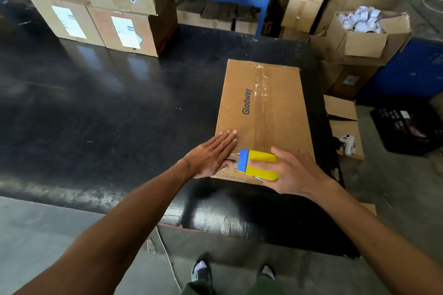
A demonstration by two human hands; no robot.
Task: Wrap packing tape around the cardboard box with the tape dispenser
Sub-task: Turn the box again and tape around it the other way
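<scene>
Right hand on the dispenser, left hand flat on the box.

The right hand (296,175) grips the yellow dispenser (260,165), fingers wrapped over its body, its blue end pointing at the left hand (212,153). That hand lies open, palm down, on the near left corner of the box (278,112), just beside the dispenser. The box lies flat on the black table (107,108), near its right edge, clear tape (262,84) running down its top seam.

Black table (96,103) lay open from 9 to 11 o'clock of cardboard box (263,112); stacked boxes (103,7) blocked 11 o'clock, open carton (366,40) crowded 2 o'clock.
</scene>
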